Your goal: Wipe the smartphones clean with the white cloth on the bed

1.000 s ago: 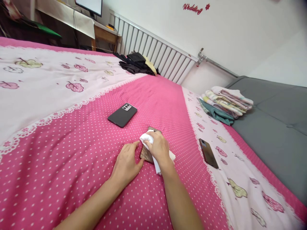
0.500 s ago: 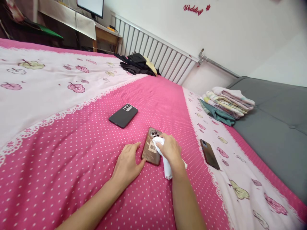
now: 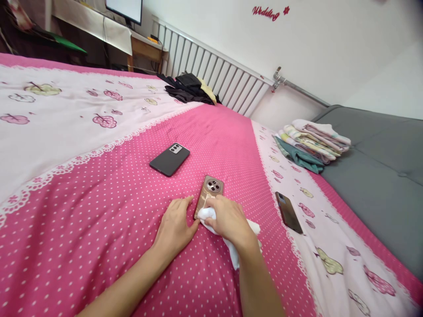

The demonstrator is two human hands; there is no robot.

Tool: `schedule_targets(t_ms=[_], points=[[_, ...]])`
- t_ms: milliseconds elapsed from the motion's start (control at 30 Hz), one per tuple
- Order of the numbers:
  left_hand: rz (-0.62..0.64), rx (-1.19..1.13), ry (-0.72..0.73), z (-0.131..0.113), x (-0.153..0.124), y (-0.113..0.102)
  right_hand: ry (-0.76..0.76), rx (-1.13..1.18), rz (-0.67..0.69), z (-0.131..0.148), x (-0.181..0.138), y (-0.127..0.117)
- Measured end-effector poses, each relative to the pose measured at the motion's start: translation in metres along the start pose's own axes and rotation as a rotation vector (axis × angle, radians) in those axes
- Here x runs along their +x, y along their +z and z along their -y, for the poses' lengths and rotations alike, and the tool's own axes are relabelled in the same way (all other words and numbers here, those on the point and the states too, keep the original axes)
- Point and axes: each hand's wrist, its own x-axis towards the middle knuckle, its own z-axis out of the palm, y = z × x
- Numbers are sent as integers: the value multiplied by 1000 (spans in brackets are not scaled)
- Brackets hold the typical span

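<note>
A brown smartphone with a round camera ring lies back-up on the pink dotted bedspread. In my right hand is a bunched white cloth, pressed on the phone's lower end; its loose part trails under my wrist. My right hand and the cloth hide the phone's lower half. My left hand rests at the phone's left side, fingers stretched and thumb at its bottom corner. Farther off to the left lies a black smartphone, back-up. Another smartphone with a brownish back lies to the right.
Dark clothes are heaped near the white bed railing. Folded cloths are stacked against the grey padded headboard. A desk with a monitor stands beyond the bed at far left.
My right hand has slid the white cloth from the phone's camera end down to its lower end, uncovering the camera ring. My left hand stays in place.
</note>
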Motion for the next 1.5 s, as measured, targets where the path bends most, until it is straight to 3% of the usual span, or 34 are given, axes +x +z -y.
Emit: schedule_targets(t_ms=[167, 667, 967, 1167, 1500], points=[[5, -24, -7, -1, 1, -1, -6, 38, -60, 6, 11, 8], [11, 2, 2, -2, 1, -2, 227, 124, -249, -3, 35, 27], [15, -1, -2, -2, 2, -2, 315, 83, -223, -16, 33, 22], [29, 6, -6, -1, 2, -2, 351, 46, -126, -31, 28, 14], [24, 10, 2, 0, -1, -1, 212, -31, 63, -20, 2, -6]])
